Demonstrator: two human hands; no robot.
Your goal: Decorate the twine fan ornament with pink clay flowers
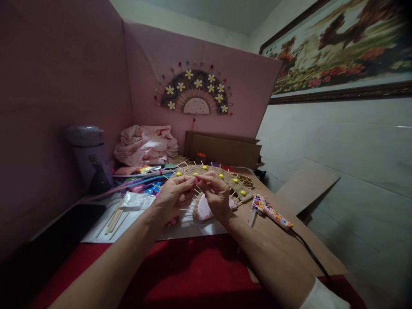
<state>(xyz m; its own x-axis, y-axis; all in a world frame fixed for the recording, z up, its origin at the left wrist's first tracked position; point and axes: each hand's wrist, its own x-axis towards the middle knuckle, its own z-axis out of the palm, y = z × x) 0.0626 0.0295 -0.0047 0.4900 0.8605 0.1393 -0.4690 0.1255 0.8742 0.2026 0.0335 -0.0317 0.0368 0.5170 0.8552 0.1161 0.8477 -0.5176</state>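
Observation:
Over the table, my left hand (175, 194) and my right hand (216, 195) meet fingertip to fingertip. Both are closed in a pinch around a small bright pink piece (196, 181), mostly covered by the fingers; its material is unclear. Beneath and behind them lies a half-round fan (212, 172) wrapped in brown twine, with thin sticks poking out and yellow dots spaced along its arc. Its pale pink spotted centre (204, 209) is partly hidden by my right hand.
Right of the fan rests a flower-patterned glue gun (272, 211) with a black cord. Loose wooden sticks (113, 221) and a clear plastic packet (137, 200) are at left, near a purple bottle (90, 159). A finished-looking flowered fan (195, 88) hangs behind, above folded cardboard (223, 148).

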